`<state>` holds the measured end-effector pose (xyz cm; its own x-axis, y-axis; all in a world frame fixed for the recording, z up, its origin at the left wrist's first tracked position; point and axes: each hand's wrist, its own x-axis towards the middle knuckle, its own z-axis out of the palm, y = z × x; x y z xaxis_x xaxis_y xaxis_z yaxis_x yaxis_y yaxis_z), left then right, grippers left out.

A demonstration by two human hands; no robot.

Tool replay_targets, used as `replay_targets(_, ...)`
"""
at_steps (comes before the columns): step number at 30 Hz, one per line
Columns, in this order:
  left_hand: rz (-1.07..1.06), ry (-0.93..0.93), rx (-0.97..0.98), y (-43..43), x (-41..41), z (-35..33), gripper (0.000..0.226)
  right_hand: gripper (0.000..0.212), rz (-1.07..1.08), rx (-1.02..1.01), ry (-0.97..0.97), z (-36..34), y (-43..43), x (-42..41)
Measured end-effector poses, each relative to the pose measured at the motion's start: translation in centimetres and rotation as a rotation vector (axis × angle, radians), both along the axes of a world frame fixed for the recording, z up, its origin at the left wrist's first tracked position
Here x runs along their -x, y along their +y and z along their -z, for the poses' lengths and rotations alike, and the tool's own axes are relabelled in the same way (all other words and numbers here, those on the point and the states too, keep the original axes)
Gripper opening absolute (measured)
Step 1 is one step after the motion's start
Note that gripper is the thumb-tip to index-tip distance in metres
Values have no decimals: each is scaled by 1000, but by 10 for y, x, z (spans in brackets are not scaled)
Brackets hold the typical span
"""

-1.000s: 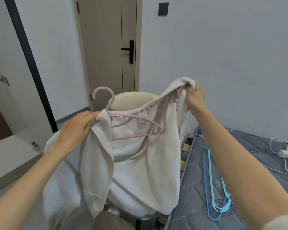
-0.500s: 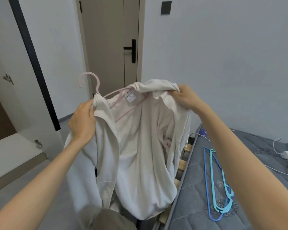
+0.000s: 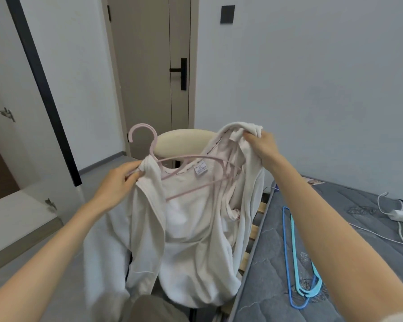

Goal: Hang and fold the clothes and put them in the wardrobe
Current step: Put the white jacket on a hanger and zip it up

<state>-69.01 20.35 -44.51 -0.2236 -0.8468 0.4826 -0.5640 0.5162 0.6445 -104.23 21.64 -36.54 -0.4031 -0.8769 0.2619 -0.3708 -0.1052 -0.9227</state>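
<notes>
My left hand pinches one shoulder of the white garment against the pink hanger; my right hand grips the other shoulder, held up before the chair. That shoulder isn't seated, so it could slide off.

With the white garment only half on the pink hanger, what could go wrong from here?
1. The right end of the pink hanger lies bare inside the white garment; the right hand holds that shoulder bunched above it, so it may miss the hanger.
2. The left hand pinches only the left shoulder; the hanger could tilt and slip out.
</notes>
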Motion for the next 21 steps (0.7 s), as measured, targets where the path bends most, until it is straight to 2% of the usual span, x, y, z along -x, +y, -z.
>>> replay_targets(5, 84, -23, 14, 4, 9, -5, 32, 9, -68, -4, 36, -3, 5, -3)
replay_targets(8, -56, -162, 87, 4, 22, -3, 32, 9, -135, -11, -19, -4, 8, -11)
replay_targets(11, -134, -278, 83, 6, 43, 3, 32, 26, -224, -31, -9, -8, 10, -19)
replay_targets(15, -104, -189, -5, 6, 59, 12, 32, 41, -346, -65, 72, -9, 12, -33)
replay_targets(21, -210, -22, 1, 4, 64, 16, 30, 44, -459, -150, -112, -4, 16, -38)
